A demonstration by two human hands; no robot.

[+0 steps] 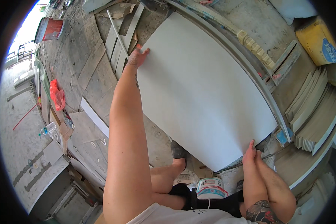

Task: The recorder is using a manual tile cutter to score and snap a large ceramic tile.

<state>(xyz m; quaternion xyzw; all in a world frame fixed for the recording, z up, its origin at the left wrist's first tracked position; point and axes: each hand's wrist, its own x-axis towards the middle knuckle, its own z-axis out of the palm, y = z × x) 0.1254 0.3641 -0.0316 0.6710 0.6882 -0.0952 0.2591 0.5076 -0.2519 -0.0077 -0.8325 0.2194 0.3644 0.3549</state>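
Note:
A large white flat board [201, 86] lies tilted across the middle of the head view, its straight edges bent by the lens. At the board's far left edge is my left hand [138, 56], my arm stretched far out, with the fingers gripping that edge. My right hand [249, 154] grips the near edge close to the near right corner, thumb on top; the fingers underneath are hidden. Along the board's far right side runs a long, narrow grey rail [246, 61], close beside its edge.
A white bucket [211, 187] stands between my legs, near my dark shoe [178, 150]. At right are stacked grey strips [315, 112] and a yellow bag [319, 43]. Loose strips [117, 37], a red plastic bag [57, 95] and a clear bottle [47, 129] lie at left.

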